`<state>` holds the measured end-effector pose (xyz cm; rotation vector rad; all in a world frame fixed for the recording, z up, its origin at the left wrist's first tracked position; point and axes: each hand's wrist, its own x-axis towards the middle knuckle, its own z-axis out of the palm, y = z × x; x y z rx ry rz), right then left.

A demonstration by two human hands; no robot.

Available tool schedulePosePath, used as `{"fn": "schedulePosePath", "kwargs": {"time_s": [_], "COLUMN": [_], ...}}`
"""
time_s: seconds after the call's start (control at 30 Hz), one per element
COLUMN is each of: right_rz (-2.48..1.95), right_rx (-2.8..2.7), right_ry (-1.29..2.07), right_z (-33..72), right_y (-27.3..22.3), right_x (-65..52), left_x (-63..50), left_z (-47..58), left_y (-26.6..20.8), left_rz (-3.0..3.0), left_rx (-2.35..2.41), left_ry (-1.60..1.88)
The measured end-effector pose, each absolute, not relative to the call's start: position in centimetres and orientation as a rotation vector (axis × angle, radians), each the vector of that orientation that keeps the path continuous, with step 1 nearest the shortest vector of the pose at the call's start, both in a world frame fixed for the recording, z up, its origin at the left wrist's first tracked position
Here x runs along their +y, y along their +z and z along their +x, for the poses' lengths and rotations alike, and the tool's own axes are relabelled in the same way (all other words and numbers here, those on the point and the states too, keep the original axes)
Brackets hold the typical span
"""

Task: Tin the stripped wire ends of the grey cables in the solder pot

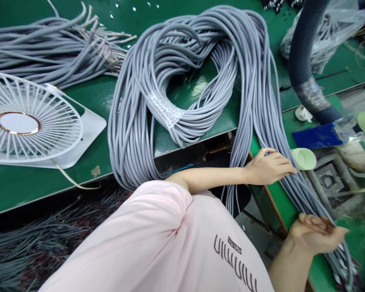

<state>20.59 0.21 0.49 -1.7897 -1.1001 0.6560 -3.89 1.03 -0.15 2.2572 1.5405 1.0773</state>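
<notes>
A big bundle of grey cables hangs in coils over the green bench, with one long length running down to the lower right. My left hand lies across this length, its fingers bent over the cables. Further along, near the cable ends, my right hand is turned palm up with its fingers curled at the edge of the strands. Some cables pass behind it, so its exact hold is partly hidden. Clear tape wraps the inner coil.
A white fan stands at the left, by another grey cable bundle with stripped ends. A dark flexible hose comes down at the right, near a blue-labelled bottle, a light green cap and a square metal pot.
</notes>
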Motion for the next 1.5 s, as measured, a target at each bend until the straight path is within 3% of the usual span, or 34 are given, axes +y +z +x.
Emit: {"fn": "schedulePosePath", "kwargs": {"time_s": [0.27,1.0,1.3,1.5], "right_rz": [-1.361,-1.557,-1.371,-1.319], "right_rx": [-0.753,-0.893,-0.645,-0.731], "right_ry": [0.823,0.725,0.836,0.703], "right_z": [21.7,21.5,22.3,23.9], "right_y": [-1.1,-0.5,-0.1,2.4], "right_x": [1.3,1.5,0.8,-1.0], "left_x": [1.4,1.7,1.4,0.9], "left_z": [-3.4,-3.3,-3.6,-4.6], "left_y": [-1.8,-2.2,-2.2,-2.9], "left_rz": [2.217,2.203,2.238,2.202], "left_rx": [1.473,1.45,1.412,1.287], "left_ry": [1.141,1.202,1.11,1.076]}}
